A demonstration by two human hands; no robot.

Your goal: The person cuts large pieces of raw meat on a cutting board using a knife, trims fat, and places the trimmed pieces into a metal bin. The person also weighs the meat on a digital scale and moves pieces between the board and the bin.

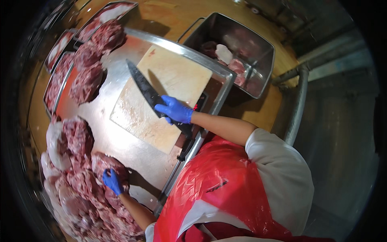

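Observation:
A large dark-bladed knife (141,82) is in my right hand (174,109), which wears a blue glove and is closed round it. The blade slants over a pale cutting board (177,68), its tip toward the far left. Over at the left, my blue-gloved left hand (113,181) rests on a piece of raw meat (105,163) at the near edge of a big heap of meat (80,197). Its fingers bend over the meat, with their tips partly hidden. Both the board and the heap lie on a metal table (102,121).
Beyond the table stands a deep metal bin (260,60) with some meat inside. More meat chunks (86,82) lie along the far left edge beside metal trays (60,82). By the board's near edge are a black handle-like thing (186,148) and a small red-lit display (196,107). A metal rail (297,105) runs at right.

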